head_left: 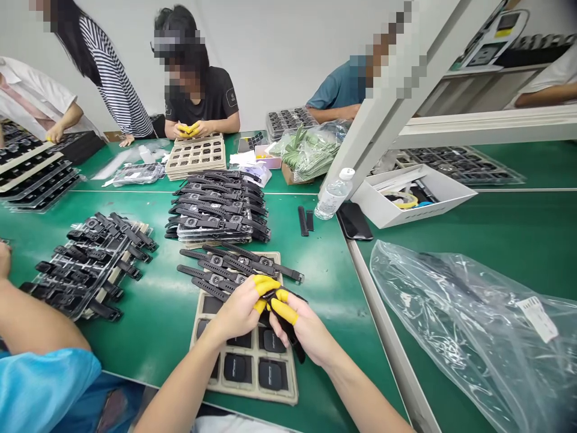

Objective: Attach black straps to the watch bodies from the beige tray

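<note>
Both hands meet above a beige compartment tray point(288, 385) and wear yellow finger covers. Between their fingertips is a black smartwatch point(270, 294), mostly hidden by the fingers. My left hand point(241, 307) pinches it from the left. My right hand point(306, 325) grips it from the right, and a dark strap point(297, 349) hangs below that palm. Several square black watch bodies point(270, 374) lie in the tray's near compartments. Across its far part rest several strapped watches point(243, 263), laid side by side with their backs up.
Beyond the tray rises a stack of strapped watches point(216, 207); another pile point(90, 261) sits left, beside a co-worker's arm point(36, 313). Two loose straps point(303, 221), a water bottle point(334, 195), a phone point(354, 221), a white box point(419, 204) and a plastic bag point(451, 319) lie right.
</note>
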Available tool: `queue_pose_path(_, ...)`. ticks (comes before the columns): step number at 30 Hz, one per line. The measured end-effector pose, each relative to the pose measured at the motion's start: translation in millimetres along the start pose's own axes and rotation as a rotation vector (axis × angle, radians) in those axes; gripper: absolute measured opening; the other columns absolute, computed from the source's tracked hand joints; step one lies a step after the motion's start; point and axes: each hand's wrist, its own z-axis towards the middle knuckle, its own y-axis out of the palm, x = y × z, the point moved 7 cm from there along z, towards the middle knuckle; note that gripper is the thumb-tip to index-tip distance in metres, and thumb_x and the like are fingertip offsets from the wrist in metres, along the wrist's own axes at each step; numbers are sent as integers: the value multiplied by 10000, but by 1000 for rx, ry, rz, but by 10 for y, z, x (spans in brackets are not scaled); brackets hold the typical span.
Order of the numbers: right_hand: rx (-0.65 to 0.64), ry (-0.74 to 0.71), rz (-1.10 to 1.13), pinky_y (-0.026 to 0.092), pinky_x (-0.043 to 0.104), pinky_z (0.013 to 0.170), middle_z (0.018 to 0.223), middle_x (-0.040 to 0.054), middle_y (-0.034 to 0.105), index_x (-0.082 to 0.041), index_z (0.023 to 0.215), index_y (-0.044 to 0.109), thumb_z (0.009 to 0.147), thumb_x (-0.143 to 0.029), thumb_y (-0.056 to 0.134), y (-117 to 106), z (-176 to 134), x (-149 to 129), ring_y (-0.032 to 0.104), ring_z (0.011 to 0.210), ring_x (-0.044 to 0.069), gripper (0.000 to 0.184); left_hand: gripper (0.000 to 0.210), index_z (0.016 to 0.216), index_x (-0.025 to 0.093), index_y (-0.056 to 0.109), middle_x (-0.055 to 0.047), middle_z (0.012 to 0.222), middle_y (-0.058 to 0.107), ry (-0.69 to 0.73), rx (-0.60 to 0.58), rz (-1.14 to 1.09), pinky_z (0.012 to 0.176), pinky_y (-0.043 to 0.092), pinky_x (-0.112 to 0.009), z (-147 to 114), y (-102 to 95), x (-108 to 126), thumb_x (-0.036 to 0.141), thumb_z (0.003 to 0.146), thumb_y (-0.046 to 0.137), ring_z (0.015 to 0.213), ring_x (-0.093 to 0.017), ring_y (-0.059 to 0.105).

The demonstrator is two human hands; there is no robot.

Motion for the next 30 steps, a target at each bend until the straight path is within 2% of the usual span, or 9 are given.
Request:
queue_pose_path(4, 30, 3, 9, 308, 220, 413, 533, -63, 555, -202, 938, 547, 880, -662, 671, -17, 13, -11, 384, 410, 91, 479, 459, 1394, 206, 564, -131, 1315, 652, -7, 25, 17, 1100, 522, -461, -6, 1, -10, 89, 980, 405, 1267, -253, 593)
queue_pose_path(9, 85, -51, 59, 305, 225, 427, 519, -72, 523, -221, 889, 514, 873, -644, 695, -53, 21, -52, 380, 424, 96, 461, 437, 1374, 209, 570, -123, 1310, 670, -56, 132, -26, 1096, 530, -437, -42, -33, -56, 86, 974, 443, 1252, -243, 623)
queue_pose_path(14, -28, -29, -24, 283, 232, 444, 532, -42, 589, -195, 907, 543, 883, -678, 668, 3, 19, -45, 411, 400, 90, 499, 562, 1417, 205, 548, -129, 1366, 640, -21, 12, -1, 1118, 520, -453, -54, 36, -55, 20, 900, 426, 1305, -252, 594)
queue_pose_path(18, -40, -17, -52, 267, 234, 450, 525, -34, 604, -194, 884, 536, 898, -662, 657, -16, 19, -42, 404, 389, 86, 483, 558, 1431, 209, 546, -135, 1365, 640, -28, -12, 10, 1108, 529, -466, -55, 35, -75, 40, 912, 428, 1301, -260, 597)
queue_pose_path(22, -36, -9, -35, 259, 230, 450, 517, -34, 600, -194, 877, 532, 893, -657, 662, -14, 22, -54, 394, 382, 82, 481, 541, 1433, 219, 548, -128, 1352, 648, -34, -2, 8, 1096, 537, -458, -46, 31, -48, 54, 933, 420, 1271, -254, 613)
queue_pose_path(30, 42, -5, 141, 232, 216, 413, 468, -64, 523, -194, 887, 552, 844, -637, 722, -22, 19, -55, 320, 372, 69, 477, 484, 1434, 206, 527, -140, 1333, 628, -46, 103, 38, 1113, 520, -443, -63, 67, -27, 92, 981, 397, 1290, -255, 587)
